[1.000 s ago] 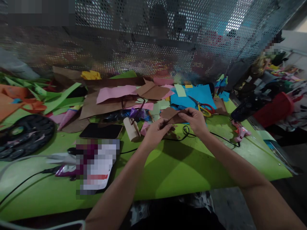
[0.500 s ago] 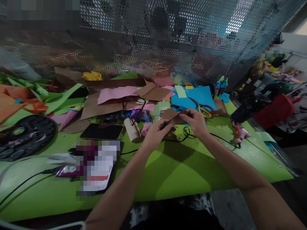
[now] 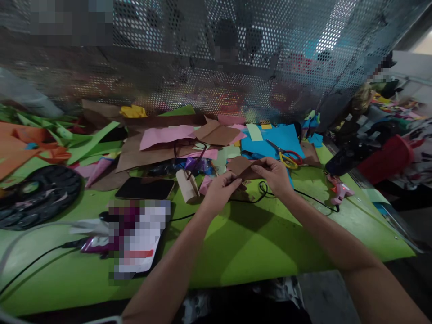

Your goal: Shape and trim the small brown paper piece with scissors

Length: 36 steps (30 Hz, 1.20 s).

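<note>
A brown sheet piece, paper or felt [image 3: 243, 167], is stretched between my two hands above the green tabletop [image 3: 243, 252]. My left hand [image 3: 221, 191] pinches its near left edge between thumb and fingers. On the other side, my right hand [image 3: 275, 177] grips the right edge, fingers closed. A black cord [image 3: 256, 198] loops on the table just below the hands. To the left of my left hand lies a cardboard tube [image 3: 187, 186]. Scissors with red and yellow handles [image 3: 286, 156] rest on a blue sheet [image 3: 259, 143] beyond my right hand.
A pink glue gun [image 3: 341, 193] sits at the right, and a purple corded tool [image 3: 96, 244] at the left. Near them are a dark phone [image 3: 145, 187] and a round black tray [image 3: 40, 195]. Colored scraps pile up before a perforated metal panel [image 3: 189, 58].
The view has shifted slightly, so the table sits a little lower. Both hands keep hold of the brown piece, with only small finger movement.
</note>
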Each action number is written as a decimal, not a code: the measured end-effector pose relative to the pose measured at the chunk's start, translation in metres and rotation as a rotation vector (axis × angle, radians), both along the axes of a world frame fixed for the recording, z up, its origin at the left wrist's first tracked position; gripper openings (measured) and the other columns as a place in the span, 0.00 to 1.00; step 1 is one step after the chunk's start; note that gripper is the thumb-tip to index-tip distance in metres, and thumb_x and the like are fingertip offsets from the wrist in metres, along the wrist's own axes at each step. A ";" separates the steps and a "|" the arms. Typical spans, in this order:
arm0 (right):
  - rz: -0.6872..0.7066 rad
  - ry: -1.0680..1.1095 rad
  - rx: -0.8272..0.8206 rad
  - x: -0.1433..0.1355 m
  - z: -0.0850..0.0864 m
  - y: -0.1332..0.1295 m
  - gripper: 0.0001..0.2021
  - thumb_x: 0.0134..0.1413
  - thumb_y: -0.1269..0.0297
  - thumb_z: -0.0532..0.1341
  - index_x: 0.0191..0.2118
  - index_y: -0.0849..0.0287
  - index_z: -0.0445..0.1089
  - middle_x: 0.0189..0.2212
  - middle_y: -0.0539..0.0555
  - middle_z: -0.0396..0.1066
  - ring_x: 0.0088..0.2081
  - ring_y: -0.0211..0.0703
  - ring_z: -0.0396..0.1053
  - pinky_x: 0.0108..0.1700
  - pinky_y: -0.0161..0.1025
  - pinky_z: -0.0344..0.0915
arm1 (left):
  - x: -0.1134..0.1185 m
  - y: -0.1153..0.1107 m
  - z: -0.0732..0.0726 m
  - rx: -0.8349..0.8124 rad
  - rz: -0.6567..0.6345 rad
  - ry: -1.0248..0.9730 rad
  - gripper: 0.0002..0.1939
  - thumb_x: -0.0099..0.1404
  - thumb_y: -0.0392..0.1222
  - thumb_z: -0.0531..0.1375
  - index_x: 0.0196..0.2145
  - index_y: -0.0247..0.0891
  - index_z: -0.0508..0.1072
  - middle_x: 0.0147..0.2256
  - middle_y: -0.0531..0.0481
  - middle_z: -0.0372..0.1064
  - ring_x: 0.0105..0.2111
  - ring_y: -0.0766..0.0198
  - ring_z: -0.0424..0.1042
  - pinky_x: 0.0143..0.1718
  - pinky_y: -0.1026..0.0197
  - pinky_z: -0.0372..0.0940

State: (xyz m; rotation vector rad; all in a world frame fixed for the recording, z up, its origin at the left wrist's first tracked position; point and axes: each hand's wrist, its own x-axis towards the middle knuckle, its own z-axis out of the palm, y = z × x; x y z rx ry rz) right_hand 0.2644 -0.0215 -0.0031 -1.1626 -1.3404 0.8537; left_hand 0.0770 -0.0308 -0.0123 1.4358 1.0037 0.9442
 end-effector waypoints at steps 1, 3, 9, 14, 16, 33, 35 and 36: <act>0.003 -0.017 0.011 0.000 0.001 -0.001 0.15 0.43 0.51 0.70 0.28 0.57 0.72 0.25 0.48 0.71 0.29 0.41 0.67 0.33 0.38 0.66 | -0.001 0.000 -0.001 0.042 0.001 0.041 0.11 0.63 0.50 0.60 0.29 0.40 0.70 0.24 0.53 0.71 0.27 0.63 0.69 0.30 0.62 0.61; 0.017 -0.058 0.034 -0.002 0.002 -0.003 0.15 0.44 0.50 0.70 0.28 0.56 0.72 0.25 0.49 0.72 0.29 0.41 0.68 0.34 0.39 0.67 | -0.001 0.000 -0.003 0.162 0.007 0.148 0.12 0.66 0.50 0.57 0.31 0.40 0.70 0.27 0.53 0.71 0.29 0.62 0.69 0.32 0.62 0.60; 0.126 -0.027 -0.001 -0.010 -0.002 -0.010 0.14 0.46 0.51 0.71 0.29 0.56 0.72 0.26 0.50 0.73 0.31 0.44 0.71 0.36 0.42 0.71 | 0.001 -0.001 -0.009 0.402 0.007 0.365 0.16 0.71 0.48 0.50 0.26 0.42 0.61 0.26 0.52 0.65 0.29 0.61 0.63 0.33 0.59 0.54; 0.109 0.040 -0.038 -0.006 -0.002 -0.004 0.17 0.44 0.49 0.72 0.33 0.56 0.73 0.29 0.51 0.75 0.32 0.44 0.72 0.37 0.42 0.72 | 0.002 -0.001 -0.010 0.392 0.081 0.380 0.16 0.70 0.46 0.51 0.25 0.42 0.57 0.24 0.52 0.61 0.28 0.61 0.60 0.32 0.58 0.52; 0.129 0.082 -0.057 -0.005 -0.001 -0.002 0.20 0.42 0.47 0.73 0.35 0.56 0.72 0.28 0.49 0.74 0.31 0.42 0.71 0.35 0.40 0.71 | 0.001 0.000 -0.009 0.361 0.145 0.358 0.14 0.70 0.44 0.51 0.25 0.43 0.57 0.24 0.52 0.60 0.27 0.61 0.59 0.31 0.58 0.51; 0.086 0.220 -0.204 -0.005 -0.001 0.000 0.21 0.34 0.46 0.75 0.24 0.57 0.69 0.18 0.47 0.69 0.21 0.35 0.62 0.26 0.35 0.59 | -0.001 -0.001 -0.007 0.416 0.283 0.415 0.18 0.71 0.44 0.51 0.23 0.42 0.52 0.21 0.56 0.56 0.24 0.65 0.58 0.29 0.59 0.50; 0.028 0.237 -0.156 0.004 0.002 0.003 0.22 0.36 0.46 0.74 0.21 0.56 0.66 0.18 0.47 0.67 0.22 0.35 0.61 0.27 0.35 0.59 | -0.003 0.002 -0.006 0.386 0.309 0.420 0.18 0.71 0.44 0.51 0.23 0.43 0.53 0.22 0.55 0.57 0.25 0.64 0.58 0.29 0.59 0.50; 0.010 0.247 -0.125 0.008 0.004 0.005 0.21 0.38 0.47 0.74 0.22 0.56 0.66 0.19 0.47 0.68 0.23 0.35 0.61 0.28 0.35 0.60 | -0.004 0.003 -0.006 0.375 0.315 0.422 0.17 0.71 0.44 0.51 0.24 0.43 0.53 0.22 0.55 0.57 0.25 0.64 0.58 0.29 0.59 0.50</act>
